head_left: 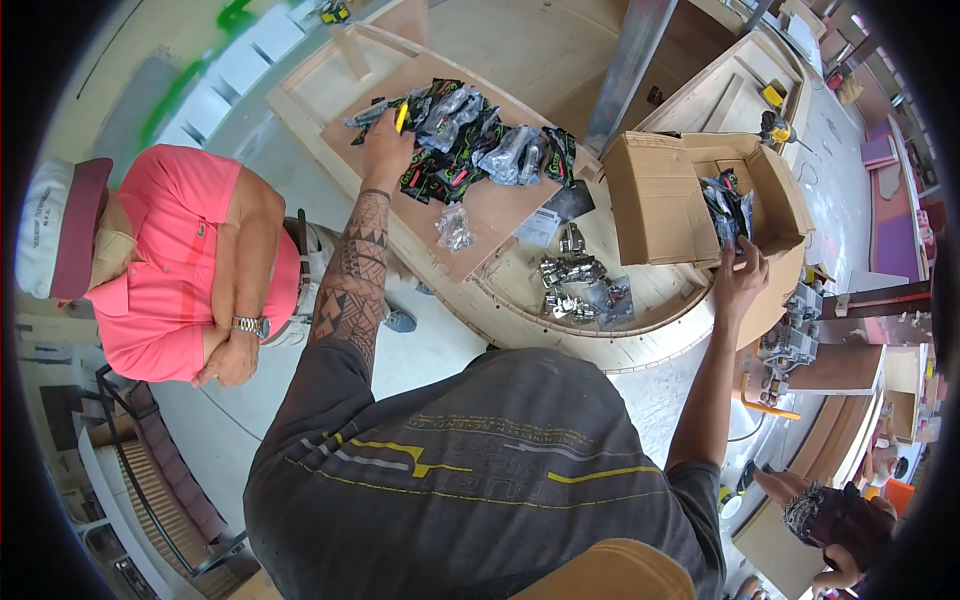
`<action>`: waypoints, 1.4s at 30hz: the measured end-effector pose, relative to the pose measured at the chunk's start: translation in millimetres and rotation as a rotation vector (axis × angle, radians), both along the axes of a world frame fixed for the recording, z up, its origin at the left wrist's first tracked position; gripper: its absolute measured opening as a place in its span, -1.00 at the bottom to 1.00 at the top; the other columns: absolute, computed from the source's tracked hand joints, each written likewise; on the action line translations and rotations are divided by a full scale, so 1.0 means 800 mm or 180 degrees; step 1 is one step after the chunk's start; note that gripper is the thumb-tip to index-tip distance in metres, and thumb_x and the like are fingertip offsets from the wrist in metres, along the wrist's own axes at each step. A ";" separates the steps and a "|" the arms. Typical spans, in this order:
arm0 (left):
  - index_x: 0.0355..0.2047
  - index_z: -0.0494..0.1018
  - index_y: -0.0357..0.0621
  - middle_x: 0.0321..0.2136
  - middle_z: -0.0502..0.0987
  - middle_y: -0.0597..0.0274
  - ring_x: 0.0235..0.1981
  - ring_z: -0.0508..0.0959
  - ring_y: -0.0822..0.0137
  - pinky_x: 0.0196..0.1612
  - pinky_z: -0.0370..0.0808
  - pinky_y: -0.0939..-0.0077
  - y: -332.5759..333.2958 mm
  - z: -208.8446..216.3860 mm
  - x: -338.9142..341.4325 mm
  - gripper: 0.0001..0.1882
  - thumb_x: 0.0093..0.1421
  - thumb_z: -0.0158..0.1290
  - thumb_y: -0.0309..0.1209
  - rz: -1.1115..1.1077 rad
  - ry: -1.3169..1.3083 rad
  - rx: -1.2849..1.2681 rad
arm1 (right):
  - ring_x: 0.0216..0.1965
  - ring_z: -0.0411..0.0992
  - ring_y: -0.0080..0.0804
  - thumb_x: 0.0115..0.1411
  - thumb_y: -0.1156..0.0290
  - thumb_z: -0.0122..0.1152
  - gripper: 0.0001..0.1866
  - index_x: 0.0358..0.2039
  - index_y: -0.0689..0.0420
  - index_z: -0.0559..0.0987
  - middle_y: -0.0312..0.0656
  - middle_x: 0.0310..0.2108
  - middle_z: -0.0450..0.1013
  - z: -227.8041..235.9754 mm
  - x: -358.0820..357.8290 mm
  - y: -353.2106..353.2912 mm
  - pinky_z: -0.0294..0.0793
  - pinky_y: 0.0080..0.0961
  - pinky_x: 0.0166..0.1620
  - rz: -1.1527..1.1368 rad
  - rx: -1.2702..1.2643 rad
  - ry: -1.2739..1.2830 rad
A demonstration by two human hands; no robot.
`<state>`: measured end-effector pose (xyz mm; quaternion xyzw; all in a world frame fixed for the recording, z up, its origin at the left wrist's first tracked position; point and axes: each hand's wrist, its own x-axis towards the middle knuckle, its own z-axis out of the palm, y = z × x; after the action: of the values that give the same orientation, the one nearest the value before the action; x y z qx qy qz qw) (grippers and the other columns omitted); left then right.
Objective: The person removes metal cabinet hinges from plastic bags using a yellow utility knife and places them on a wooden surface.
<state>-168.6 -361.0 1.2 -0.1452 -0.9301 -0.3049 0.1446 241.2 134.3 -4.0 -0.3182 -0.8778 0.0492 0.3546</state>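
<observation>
My left hand [388, 152] is closed around a small yellow tool [402, 116], whose exact kind I cannot make out. It is over the left end of a heap of black and clear plastic packets [455, 135] on a brown board [430, 225]. My right hand [742, 275] is at the near edge of an open cardboard box [650, 200]. Its fingers are closed on the lower end of a black and clear plastic packet [727, 205]. Shiny metal hinge-like fittings [572, 272] lie loose between the board and the box.
A curved wooden frame [620, 350] borders the work area, with a metal post [630, 70] behind. A small clear bag [454, 228] lies near the board's edge. A person in a pink shirt [190, 240] stands at left, arms folded. A cordless drill [776, 128] rests beyond the box.
</observation>
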 end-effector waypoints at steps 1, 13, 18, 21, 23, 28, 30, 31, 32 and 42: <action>0.08 0.52 -0.14 -0.10 0.65 -0.16 -0.03 0.63 -0.19 0.07 0.56 0.00 -0.004 0.001 -0.005 -0.59 0.22 0.23 -0.38 0.0051 -0.0051 0.0090 | 0.11 0.49 0.01 0.28 0.23 0.38 -0.67 -0.01 0.08 0.67 -0.05 -0.02 0.61 0.008 0.006 -0.018 0.33 0.02 0.26 0.0058 -0.0191 0.0096; -0.14 0.61 -0.12 -0.34 0.68 0.01 -0.31 0.70 0.12 -0.21 0.57 0.27 0.052 0.155 0.127 -0.80 0.30 0.18 -0.31 -0.0390 0.0536 0.1123 | 0.10 0.51 -0.05 0.24 0.47 0.40 -0.64 0.05 0.21 0.62 0.03 0.05 0.53 0.064 0.013 -0.191 0.47 -0.20 0.19 0.1284 -0.1292 0.0549; -0.13 0.60 -0.19 -0.42 0.65 0.22 -0.41 0.59 0.47 -0.30 0.52 0.45 0.103 0.167 0.245 -0.82 0.28 0.19 -0.43 -0.1757 -0.0841 0.1036 | 0.24 0.45 -0.02 0.15 0.30 0.53 -0.27 0.30 0.20 0.45 0.08 0.22 0.46 0.133 -0.044 -0.264 0.39 -0.17 0.31 0.2477 -0.1708 0.0418; -0.11 0.57 -0.24 -0.38 0.62 0.15 -0.38 0.60 0.39 -0.25 0.53 0.39 0.131 0.139 0.284 -0.78 0.27 0.18 -0.41 -0.2366 -0.1253 0.1022 | 0.04 0.50 -0.44 0.33 0.28 0.40 -0.44 0.26 0.21 0.46 -0.15 0.07 0.53 0.095 -0.068 -0.278 0.53 -0.40 0.09 0.3171 -0.4026 0.0615; -0.04 0.54 -0.23 -0.34 0.63 0.04 -0.36 0.64 0.27 -0.24 0.54 0.35 0.135 0.127 0.291 -0.72 0.27 0.16 -0.41 -0.2444 -0.1485 0.0808 | -0.08 0.47 -0.56 0.38 0.29 0.34 -0.54 0.20 0.20 0.50 -0.24 -0.06 0.53 0.054 -0.055 -0.265 0.50 -0.49 -0.03 0.3006 -0.4321 0.0208; 0.00 0.51 -0.23 -0.34 0.62 -0.12 -0.34 0.68 0.04 -0.27 0.55 0.23 0.130 0.075 0.303 -0.67 0.28 0.17 -0.36 -0.2679 -0.1784 0.0337 | -0.20 0.39 -0.73 0.51 0.32 0.12 -0.74 0.07 0.21 0.55 -0.44 -0.22 0.52 0.017 -0.001 -0.253 0.41 -0.65 -0.09 0.2685 -0.4634 -0.0791; 0.00 0.49 -0.25 -0.35 0.60 -0.18 -0.32 0.66 -0.10 -0.29 0.54 0.13 0.142 0.048 0.326 -0.64 0.30 0.19 -0.29 -0.2914 -0.1611 0.0335 | -0.20 0.39 -0.73 0.51 0.36 0.12 -0.77 0.06 0.19 0.56 -0.43 -0.21 0.51 0.010 0.019 -0.249 0.41 -0.64 -0.10 0.2555 -0.4573 -0.0632; 0.01 0.48 -0.26 -0.34 0.60 -0.20 -0.31 0.66 -0.13 -0.30 0.54 0.11 0.149 0.039 0.344 -0.62 0.30 0.20 -0.27 -0.2762 -0.1603 0.0389 | -0.19 0.38 -0.73 0.50 0.40 0.11 -0.79 0.06 0.17 0.56 -0.42 -0.21 0.51 0.008 0.028 -0.252 0.42 -0.64 -0.11 0.2365 -0.4492 -0.0401; 0.01 0.46 -0.27 -0.33 0.60 -0.22 -0.29 0.66 -0.16 -0.30 0.53 0.08 0.156 0.031 0.365 -0.60 0.31 0.21 -0.24 -0.2627 -0.1592 0.0440 | -0.19 0.38 -0.73 0.50 0.40 0.11 -0.79 0.06 0.17 0.56 -0.42 -0.21 0.51 0.000 0.038 -0.256 0.42 -0.64 -0.11 0.2370 -0.4504 -0.0432; -0.12 0.45 -0.27 -0.37 0.61 -0.11 -0.27 0.65 -0.17 -0.22 0.56 0.00 0.158 0.011 0.441 -0.73 0.38 0.15 -0.29 -0.2882 -0.1431 0.0799 | -0.22 0.36 -0.73 0.48 0.41 0.20 -0.86 -0.03 0.14 0.58 -0.42 -0.19 0.53 -0.018 0.116 -0.280 0.35 -0.68 -0.15 0.1605 -0.4911 0.1075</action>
<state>184.2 -234.8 10.0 -0.4453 -0.7385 -0.4697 -0.1887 334.3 -89.7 -18.3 -0.2541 -0.5774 0.7628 0.1421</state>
